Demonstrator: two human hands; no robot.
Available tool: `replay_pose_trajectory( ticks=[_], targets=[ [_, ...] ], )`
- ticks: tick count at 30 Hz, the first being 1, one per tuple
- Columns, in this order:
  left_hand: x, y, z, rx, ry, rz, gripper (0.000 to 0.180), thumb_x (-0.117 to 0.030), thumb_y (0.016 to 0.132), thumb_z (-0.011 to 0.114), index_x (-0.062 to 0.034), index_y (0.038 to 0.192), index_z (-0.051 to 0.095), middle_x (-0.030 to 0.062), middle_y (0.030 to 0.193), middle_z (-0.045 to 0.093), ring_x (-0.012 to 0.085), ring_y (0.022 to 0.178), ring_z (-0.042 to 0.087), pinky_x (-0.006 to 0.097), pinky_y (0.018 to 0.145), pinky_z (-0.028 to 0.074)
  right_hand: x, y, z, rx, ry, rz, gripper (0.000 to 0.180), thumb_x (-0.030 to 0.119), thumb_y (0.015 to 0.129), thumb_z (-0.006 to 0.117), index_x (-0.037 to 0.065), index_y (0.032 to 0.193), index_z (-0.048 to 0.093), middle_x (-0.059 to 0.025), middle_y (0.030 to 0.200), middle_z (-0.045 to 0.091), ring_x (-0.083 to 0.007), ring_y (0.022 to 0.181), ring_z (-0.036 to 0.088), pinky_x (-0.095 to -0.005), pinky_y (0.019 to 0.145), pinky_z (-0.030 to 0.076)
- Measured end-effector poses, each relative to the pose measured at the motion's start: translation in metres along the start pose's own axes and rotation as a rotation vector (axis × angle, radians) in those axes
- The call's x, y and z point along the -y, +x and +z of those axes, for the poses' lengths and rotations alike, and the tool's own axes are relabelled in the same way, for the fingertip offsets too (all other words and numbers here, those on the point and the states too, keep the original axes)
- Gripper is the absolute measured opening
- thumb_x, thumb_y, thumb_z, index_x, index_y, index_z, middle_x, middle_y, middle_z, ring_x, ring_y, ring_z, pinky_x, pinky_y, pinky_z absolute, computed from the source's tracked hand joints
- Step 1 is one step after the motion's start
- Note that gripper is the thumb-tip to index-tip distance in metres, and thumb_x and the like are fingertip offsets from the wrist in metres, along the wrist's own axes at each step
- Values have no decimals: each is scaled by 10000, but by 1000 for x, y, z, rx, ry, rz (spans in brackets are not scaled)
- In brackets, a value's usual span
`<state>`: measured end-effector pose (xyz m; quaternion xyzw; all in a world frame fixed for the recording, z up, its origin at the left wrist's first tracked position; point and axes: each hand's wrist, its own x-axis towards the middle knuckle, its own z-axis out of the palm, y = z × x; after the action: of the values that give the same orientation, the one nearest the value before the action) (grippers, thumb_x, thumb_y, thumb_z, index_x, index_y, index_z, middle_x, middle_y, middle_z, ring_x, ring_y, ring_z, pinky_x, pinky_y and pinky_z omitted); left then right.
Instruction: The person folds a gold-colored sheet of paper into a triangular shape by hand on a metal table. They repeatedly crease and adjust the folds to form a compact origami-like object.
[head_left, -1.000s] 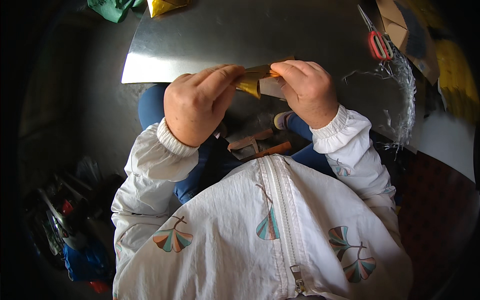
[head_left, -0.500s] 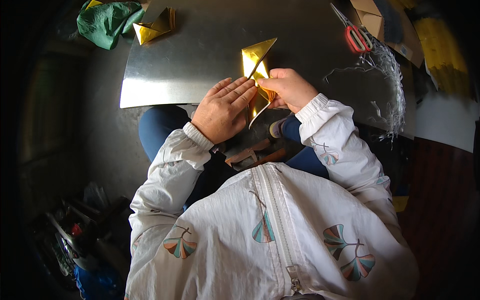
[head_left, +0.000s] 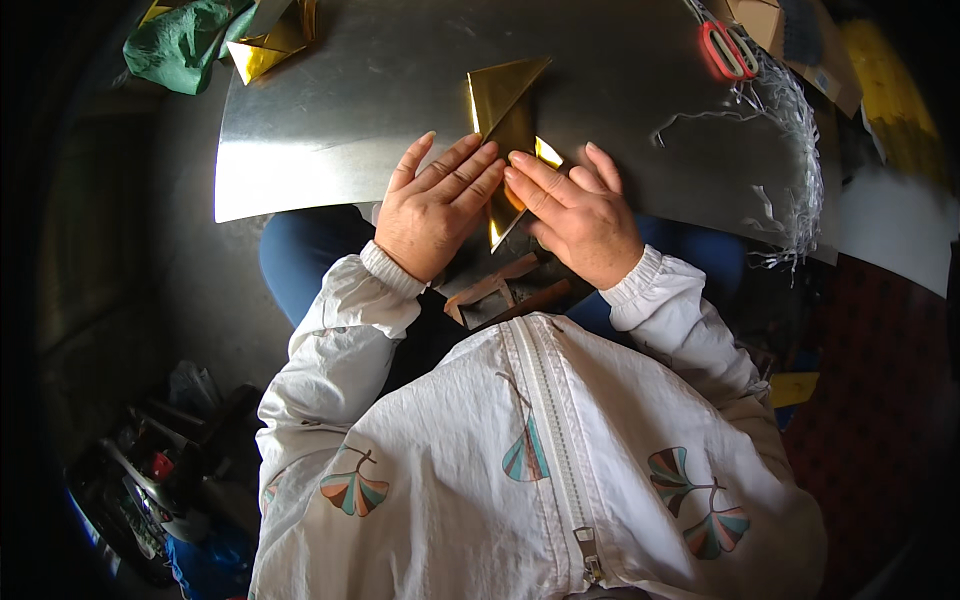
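Observation:
A folded piece of shiny gold paper (head_left: 498, 92) lies on the dark metal table (head_left: 370, 110) near its front edge. Its far end is a slanted triangle; the near end comes to a point over the edge. My left hand (head_left: 433, 205) rests on its left side, fingers stretched out. From the right, my right hand (head_left: 583, 212) presses on it with flat fingers, the fingertips of both hands almost meeting. A small bright gold flap (head_left: 547, 153) sticks up beside the right fingers. Much of the paper's middle is hidden under the hands.
Another folded gold paper piece (head_left: 262, 55) sits at the far left, next to a green plastic bag (head_left: 175, 48). Red-handled scissors (head_left: 728, 50) lie at the far right by a bundle of white plastic strands (head_left: 798, 150). A cardboard box (head_left: 757, 20) stands behind them.
My right hand has let go of its pinch on the paper and now lies flat on it. The paper's near part is pressed flatter. The view has shifted slightly.

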<state>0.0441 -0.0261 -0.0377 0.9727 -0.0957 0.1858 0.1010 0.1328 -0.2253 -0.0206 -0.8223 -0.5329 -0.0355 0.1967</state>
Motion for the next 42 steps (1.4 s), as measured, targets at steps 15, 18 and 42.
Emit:
replay_pose_trajectory(
  ticks=[15, 18, 42],
  targets=[
    [-8, 10, -7, -148, -359, -300, 260, -168, 782, 772, -109, 1030, 716, 31, 957, 721, 228, 1120, 634, 477, 1092, 301, -1, 18, 12, -206, 348, 324, 145, 240, 870, 681, 115, 923, 729, -7, 976, 735, -188, 832, 673, -424, 1013, 348],
    [-10, 18, -4, -175, -311, -325, 230, -173, 783, 770, -110, 998, 723, 29, 926, 712, 226, 1045, 647, 447, 1012, 367, 1, 21, 12, -253, 377, 362, 145, 239, 883, 666, 105, 901, 720, -29, 948, 738, -207, 828, 679, -424, 1003, 347],
    [-16, 23, 2, -253, -262, -515, 130, -169, 697, 796, -101, 767, 709, 63, 979, 632, 268, 991, 580, 397, 883, 397, 6, 41, 17, -313, 368, 507, 166, 173, 807, 678, 73, 686, 623, -34, 772, 696, -238, 736, 640, -433, 908, 370]
  ],
)
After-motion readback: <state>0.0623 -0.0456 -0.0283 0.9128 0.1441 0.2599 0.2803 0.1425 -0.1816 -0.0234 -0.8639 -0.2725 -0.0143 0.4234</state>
